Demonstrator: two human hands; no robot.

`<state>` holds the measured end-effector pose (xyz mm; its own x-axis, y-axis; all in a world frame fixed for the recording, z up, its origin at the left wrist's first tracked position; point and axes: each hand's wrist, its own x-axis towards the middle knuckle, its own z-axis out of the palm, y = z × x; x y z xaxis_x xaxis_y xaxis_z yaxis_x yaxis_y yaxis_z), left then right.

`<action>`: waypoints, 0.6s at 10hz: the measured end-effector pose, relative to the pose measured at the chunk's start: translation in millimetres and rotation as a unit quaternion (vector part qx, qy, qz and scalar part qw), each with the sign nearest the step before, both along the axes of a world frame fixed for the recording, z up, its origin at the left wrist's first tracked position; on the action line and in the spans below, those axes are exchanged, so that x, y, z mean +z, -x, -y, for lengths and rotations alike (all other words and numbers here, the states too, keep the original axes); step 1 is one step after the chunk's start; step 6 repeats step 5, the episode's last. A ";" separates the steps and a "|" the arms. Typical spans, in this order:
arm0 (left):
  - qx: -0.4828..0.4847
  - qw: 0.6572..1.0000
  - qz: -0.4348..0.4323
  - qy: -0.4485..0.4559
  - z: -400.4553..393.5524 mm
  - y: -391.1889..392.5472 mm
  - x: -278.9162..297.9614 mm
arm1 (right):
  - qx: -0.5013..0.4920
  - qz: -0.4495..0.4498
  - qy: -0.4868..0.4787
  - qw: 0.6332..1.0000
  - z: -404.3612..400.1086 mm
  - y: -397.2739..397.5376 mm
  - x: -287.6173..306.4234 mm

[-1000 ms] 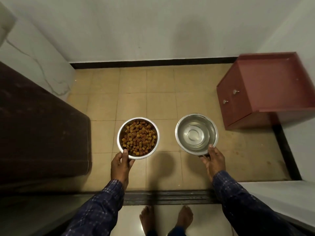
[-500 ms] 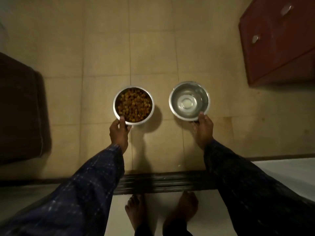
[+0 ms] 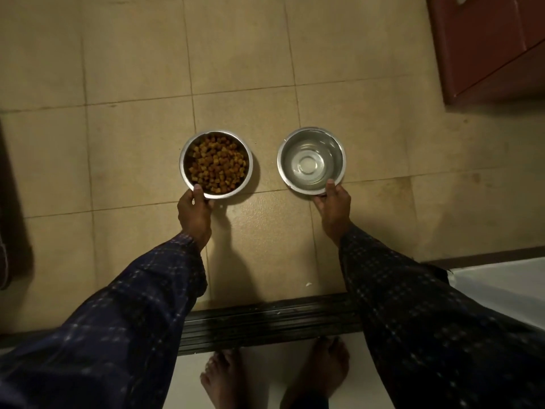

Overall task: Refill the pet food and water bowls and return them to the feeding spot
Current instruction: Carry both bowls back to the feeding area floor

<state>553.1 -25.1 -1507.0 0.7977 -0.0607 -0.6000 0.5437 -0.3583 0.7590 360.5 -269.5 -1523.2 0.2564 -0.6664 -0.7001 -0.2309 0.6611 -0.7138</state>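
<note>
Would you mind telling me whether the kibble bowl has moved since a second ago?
Yes. The kibble bowl has gone down toward the tiled floor, its shadow now tight against its rim.

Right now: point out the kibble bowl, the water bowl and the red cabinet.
kibble bowl (image 3: 188, 172): head view, bare steel inner wall, left side.
water bowl (image 3: 309, 165): head view, centre of the bottom.
red cabinet (image 3: 477, 39): head view, front panel.

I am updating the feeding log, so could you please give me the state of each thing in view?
food bowl: full of kibble, upright, gripped at its near rim
water bowl: holds water, upright, gripped at its near rim
left hand: closed on the food bowl
right hand: closed on the water bowl
red cabinet: shut
</note>
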 end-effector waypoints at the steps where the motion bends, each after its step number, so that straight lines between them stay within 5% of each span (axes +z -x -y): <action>1: -0.009 1.000 0.001 -0.015 -0.3 -2.2 -6.2 | 0.009 -0.011 -0.005 1.000 -3.4 -2.0 -7.2; 4: -0.051 0.993 0.021 -0.108 7.7 3.3 -1.9 | 0.005 -0.045 -0.015 0.999 -8.4 -10.9 11.2; 5: -0.036 0.992 -0.006 -0.120 4.3 11.6 8.2 | 0.047 -0.138 0.079 0.986 -16.6 -1.2 19.9; 6: -0.036 0.992 -0.006 -0.120 4.3 11.6 8.2 | 0.047 -0.138 0.079 0.986 -16.6 -1.2 19.9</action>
